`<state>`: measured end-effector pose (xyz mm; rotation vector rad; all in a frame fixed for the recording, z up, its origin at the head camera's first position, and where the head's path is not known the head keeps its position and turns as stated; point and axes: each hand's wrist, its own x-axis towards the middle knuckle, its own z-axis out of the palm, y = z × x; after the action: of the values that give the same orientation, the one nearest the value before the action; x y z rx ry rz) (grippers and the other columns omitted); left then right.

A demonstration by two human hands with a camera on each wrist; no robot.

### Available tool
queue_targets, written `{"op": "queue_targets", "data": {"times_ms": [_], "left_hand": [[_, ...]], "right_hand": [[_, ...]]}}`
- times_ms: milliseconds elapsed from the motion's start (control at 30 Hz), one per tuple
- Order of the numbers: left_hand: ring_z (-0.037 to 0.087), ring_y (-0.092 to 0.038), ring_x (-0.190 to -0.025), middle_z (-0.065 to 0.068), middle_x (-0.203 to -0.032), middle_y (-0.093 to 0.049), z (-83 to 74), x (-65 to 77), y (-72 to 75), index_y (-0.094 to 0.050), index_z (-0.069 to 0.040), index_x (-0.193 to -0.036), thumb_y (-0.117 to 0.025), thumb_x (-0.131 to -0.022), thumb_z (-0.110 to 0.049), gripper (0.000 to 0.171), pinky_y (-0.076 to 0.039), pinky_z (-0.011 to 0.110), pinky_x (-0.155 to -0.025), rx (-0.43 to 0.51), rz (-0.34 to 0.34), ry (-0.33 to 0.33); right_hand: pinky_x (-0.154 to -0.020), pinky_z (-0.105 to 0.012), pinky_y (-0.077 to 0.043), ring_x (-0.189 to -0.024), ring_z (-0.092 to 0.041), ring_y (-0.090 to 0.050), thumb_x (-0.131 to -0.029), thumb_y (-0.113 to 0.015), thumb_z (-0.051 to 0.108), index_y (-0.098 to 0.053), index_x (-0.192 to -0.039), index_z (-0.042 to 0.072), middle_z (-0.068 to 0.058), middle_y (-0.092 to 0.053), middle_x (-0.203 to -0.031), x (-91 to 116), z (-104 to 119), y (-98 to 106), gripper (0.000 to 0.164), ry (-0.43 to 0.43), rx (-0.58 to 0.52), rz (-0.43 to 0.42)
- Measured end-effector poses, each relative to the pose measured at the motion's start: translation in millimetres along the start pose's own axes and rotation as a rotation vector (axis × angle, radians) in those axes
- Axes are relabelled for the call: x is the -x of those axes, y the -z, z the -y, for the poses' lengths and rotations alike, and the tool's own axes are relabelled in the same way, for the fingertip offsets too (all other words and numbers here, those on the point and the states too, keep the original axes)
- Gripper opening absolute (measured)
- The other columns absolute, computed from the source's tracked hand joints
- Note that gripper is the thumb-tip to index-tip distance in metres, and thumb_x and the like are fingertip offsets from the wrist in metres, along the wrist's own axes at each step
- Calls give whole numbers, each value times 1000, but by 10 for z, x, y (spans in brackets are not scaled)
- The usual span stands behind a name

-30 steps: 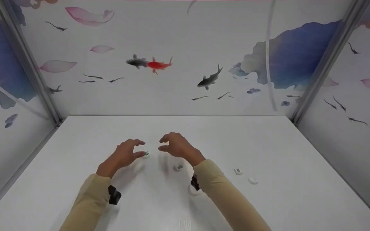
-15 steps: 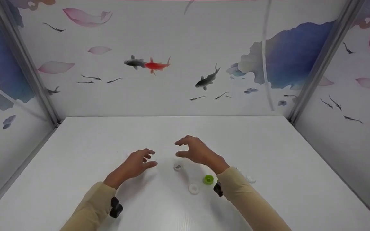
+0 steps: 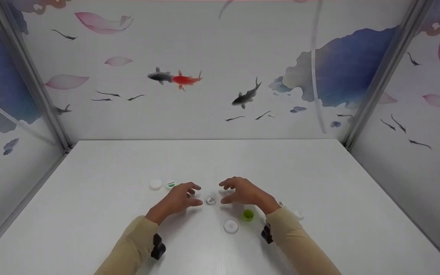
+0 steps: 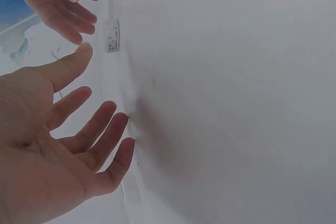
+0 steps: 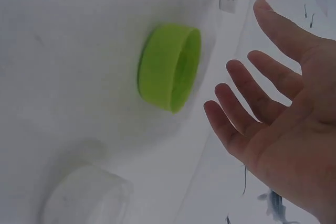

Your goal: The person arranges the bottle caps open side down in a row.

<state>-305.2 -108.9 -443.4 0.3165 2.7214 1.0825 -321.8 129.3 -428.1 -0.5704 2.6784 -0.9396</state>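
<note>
A small round whitish cap with dark print (image 3: 211,200) lies on the white table between my two hands, touched by neither. My left hand (image 3: 180,200) is just left of it, fingers loosely bent and holding nothing. On the opposite side hovers my right hand (image 3: 245,193), thumb and fingers spread apart. The left wrist view shows the printed cap (image 4: 112,35) beyond my left thumb. Below my right hand, a bright green bottle cap (image 3: 248,215) stands with its hollow side up. A white cap (image 3: 230,226) lies nearer to me; the right wrist view shows part of it.
To the left lie another white cap (image 3: 156,185) and a white cap with a green mark (image 3: 171,185). Partly behind my right sleeve is a whitish piece (image 3: 298,215), with a smaller one beside it. Printed panels (image 3: 220,122) wall the table at back and sides.
My left hand has moved right, away from the green-marked cap. My right hand shifted right, then toward me, uncovering the green cap. Both hands now flank the printed cap.
</note>
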Motion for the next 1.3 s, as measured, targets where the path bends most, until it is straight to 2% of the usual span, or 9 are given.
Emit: {"op": "queue_targets", "data": {"times_ms": [267, 367, 533, 633, 767, 967, 1067, 1167, 1300], "left_hand": [[30, -60, -117, 14, -124, -65, -148, -109, -60, -70, -9, -121, -80, -85, -16, 38, -49, 49, -104, -23, 16, -25], [31, -59, -117, 14, -122, -67, -143, -136, -115, -72, -9, -118, -81, -84, -16, 36, -43, 56, -108, -50, 12, -21], [32, -58, -114, 13, -115, -68, -122, -151, -176, -75, -9, -111, -83, -81, -18, 32, -36, 67, -106, -117, -38, -29], [31, -56, -110, 12, -111, -67, -107, -145, -203, -77, -10, -106, -84, -80, -19, 29, -38, 67, -102, -158, -72, -33], [31, -55, -109, 11, -108, -66, -91, -150, -242, -78, -11, -102, -85, -79, -21, 26, -39, 64, -99, -169, -104, -33], [31, -57, -108, 11, -109, -67, -94, -152, -250, -78, -12, -102, -85, -80, -23, 26, -39, 61, -98, -131, -112, -30], [30, -60, -108, 9, -110, -69, -109, -151, -203, -77, -11, -102, -85, -80, -23, 26, -39, 62, -101, -67, -95, -26], [26, -63, -106, 8, -110, -70, -120, -144, -144, -76, -9, -104, -84, -81, -23, 28, -46, 54, -101, 22, -59, -34], [21, -66, -99, 8, -108, -72, -146, -110, -61, -75, -7, -107, -81, -85, -21, 28, -56, 38, -87, 115, -21, -67]], "right_hand": [[-96, -43, -54, -109, -24, -60, -85, -81, 20, -68, -127, 11, -7, -67, -117, -43, 5, -58, 44, -51, -23, -21], [-92, -40, -54, -108, -22, -59, -84, -82, 21, -70, -124, 12, -5, -67, -117, -64, 10, -79, 42, -66, -25, -12], [-92, -40, -54, -105, -21, -60, -84, -82, 21, -73, -118, 14, -4, -69, -115, -99, 36, -108, 36, -76, -26, 4], [-93, -41, -54, -103, -21, -62, -84, -82, 18, -75, -115, 12, -5, -71, -114, -118, 56, -135, 33, -62, -42, 10], [-89, -37, -55, -97, -18, -63, -83, -82, 14, -77, -109, 10, -6, -74, -109, -142, 74, -189, 27, -54, -68, -8], [-88, -35, -54, -91, -16, -61, -84, -81, 12, -78, -103, 11, -4, -75, -102, -168, 53, -235, 20, -67, -90, -34], [-87, -37, -54, -92, -16, -62, -86, -79, 13, -78, -105, 11, -4, -75, -102, -169, 36, -210, 19, -37, -106, -31], [-86, -36, -56, -94, -17, -65, -87, -78, 15, -78, -108, 11, -4, -76, -105, -155, 34, -158, 21, 6, -125, -30], [-84, -34, -57, -96, -18, -66, -90, -76, 18, -76, -112, 13, -4, -75, -108, -122, 84, -67, 23, 69, -146, -31]]}}
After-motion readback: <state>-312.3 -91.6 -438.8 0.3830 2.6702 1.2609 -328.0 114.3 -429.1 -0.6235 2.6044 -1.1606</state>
